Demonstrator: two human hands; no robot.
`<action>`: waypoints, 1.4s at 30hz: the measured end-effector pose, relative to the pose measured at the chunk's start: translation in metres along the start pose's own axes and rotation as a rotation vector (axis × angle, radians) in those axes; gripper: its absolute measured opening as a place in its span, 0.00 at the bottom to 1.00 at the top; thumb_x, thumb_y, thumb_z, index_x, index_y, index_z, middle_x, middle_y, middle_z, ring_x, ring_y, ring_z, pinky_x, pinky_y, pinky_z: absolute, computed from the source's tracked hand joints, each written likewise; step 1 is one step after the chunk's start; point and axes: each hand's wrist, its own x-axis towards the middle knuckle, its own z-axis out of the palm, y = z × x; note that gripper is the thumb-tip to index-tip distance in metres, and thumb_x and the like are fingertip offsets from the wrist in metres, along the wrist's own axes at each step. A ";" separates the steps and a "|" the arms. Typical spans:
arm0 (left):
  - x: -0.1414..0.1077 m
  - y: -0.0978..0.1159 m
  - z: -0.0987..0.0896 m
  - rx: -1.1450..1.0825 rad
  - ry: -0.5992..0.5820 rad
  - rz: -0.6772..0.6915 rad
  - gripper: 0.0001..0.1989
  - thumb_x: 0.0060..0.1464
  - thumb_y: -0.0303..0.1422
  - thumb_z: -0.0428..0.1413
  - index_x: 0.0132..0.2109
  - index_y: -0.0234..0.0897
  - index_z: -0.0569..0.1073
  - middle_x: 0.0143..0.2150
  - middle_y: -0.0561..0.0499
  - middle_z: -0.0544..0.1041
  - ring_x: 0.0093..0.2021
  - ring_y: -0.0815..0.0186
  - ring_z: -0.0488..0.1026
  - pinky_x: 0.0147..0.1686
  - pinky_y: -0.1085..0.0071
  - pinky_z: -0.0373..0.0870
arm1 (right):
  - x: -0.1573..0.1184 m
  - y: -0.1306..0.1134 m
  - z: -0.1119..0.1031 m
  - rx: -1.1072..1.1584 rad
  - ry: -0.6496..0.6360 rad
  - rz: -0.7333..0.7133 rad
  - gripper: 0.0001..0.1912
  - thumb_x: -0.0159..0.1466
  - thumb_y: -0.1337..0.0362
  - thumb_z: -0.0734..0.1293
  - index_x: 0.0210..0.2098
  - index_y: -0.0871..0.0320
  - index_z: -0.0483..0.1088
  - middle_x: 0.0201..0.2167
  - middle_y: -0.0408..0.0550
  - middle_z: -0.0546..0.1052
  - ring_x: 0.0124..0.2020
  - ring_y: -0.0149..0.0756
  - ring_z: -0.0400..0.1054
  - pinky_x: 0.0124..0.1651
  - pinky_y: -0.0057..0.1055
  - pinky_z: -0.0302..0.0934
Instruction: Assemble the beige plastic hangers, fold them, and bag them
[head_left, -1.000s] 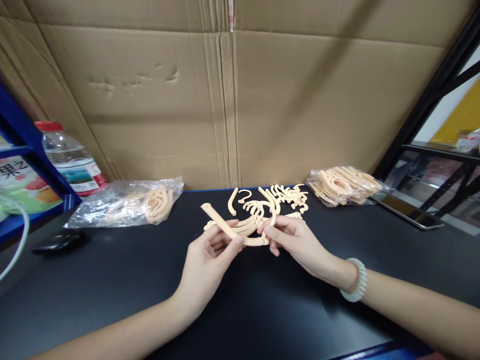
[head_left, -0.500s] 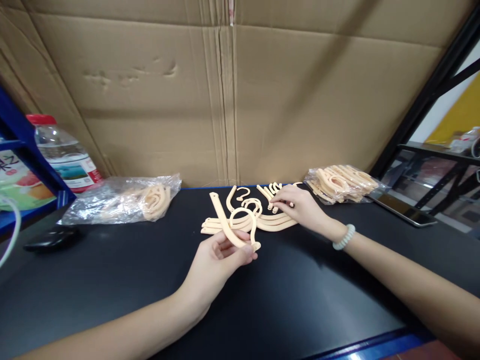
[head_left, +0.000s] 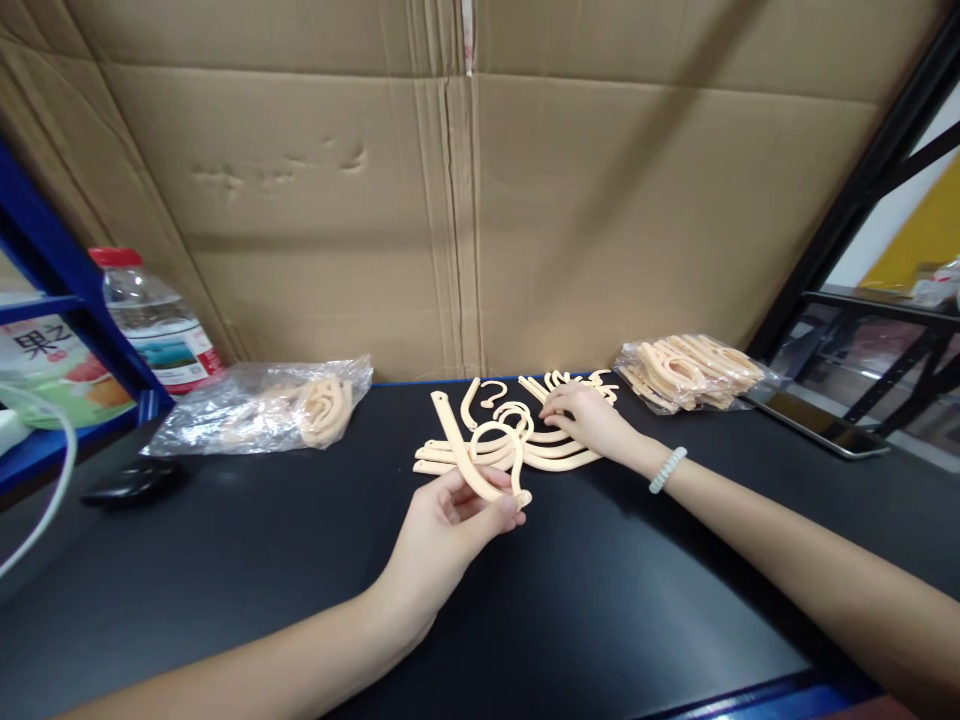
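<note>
My left hand point(head_left: 461, 515) is closed on clothes hanger parts: a cream curved hanger arm point(head_left: 455, 440) and a hanger hook point(head_left: 517, 455), which meet at their lower ends by my thumb. Behind them more curved hanger arms point(head_left: 559, 463) lie stacked on the black table. My right hand point(head_left: 592, 420) is over the right part of this stack, its fingers bent and the fingertips close together. What they pinch, if anything, cannot be made out. Several loose hooks and strips point(head_left: 559, 380) lie just behind that hand. A single hook point(head_left: 493, 390) and a short curved piece point(head_left: 469, 405) lie left of them.
Clear plastic bags of similar parts lie at left point(head_left: 259, 405) and right point(head_left: 694, 370). A red-capped bottle point(head_left: 161, 320) and a black mouse point(head_left: 131, 482) are at the left. A tablet-like slab point(head_left: 817, 422) lies at far right. A cardboard wall point(head_left: 337, 230) rises behind the table point(head_left: 300, 560).
My right hand has shifted slightly left and nearer, uncovering hooks behind it. My left hand still holds the hanger arm and hook. The whole view has shifted slightly.
</note>
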 end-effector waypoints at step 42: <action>0.001 -0.001 -0.007 0.030 -0.073 0.048 0.08 0.44 0.31 0.68 0.32 0.36 0.77 0.33 0.53 0.77 0.39 0.66 0.72 0.46 0.69 0.67 | -0.038 -0.103 -0.010 1.124 -0.141 0.437 0.10 0.52 0.73 0.72 0.34 0.58 0.72 0.34 0.43 0.76 0.38 0.33 0.72 0.46 0.36 0.67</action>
